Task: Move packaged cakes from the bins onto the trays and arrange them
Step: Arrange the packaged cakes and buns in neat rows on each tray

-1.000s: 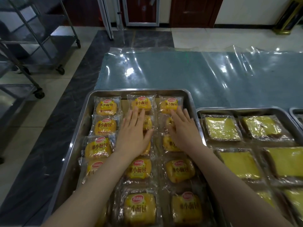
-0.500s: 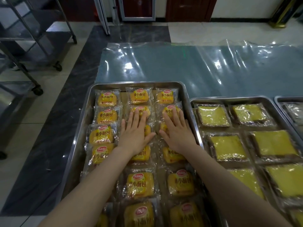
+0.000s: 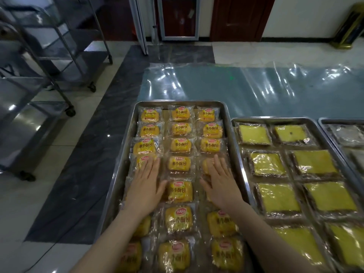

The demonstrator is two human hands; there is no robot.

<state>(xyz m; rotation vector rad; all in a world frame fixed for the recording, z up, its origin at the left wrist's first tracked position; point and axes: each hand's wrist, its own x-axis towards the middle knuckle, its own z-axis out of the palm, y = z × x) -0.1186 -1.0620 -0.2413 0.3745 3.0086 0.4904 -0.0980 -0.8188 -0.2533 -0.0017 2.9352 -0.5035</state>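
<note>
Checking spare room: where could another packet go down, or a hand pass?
Free: the film-covered tabletop beyond the far rims of the left tray and middle tray. Crowded: the left tray, three columns of packaged cakes edge to edge, left hand and right hand flat on the outer columns; the middle tray is packed too.

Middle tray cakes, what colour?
The cakes in the middle tray are yellow squares with dark brown edges, in clear wrap. Head view shows it best.

Left grip flat, palm down, fingers straight, right grip likewise, set apart, bare forearms reaching forward
</note>
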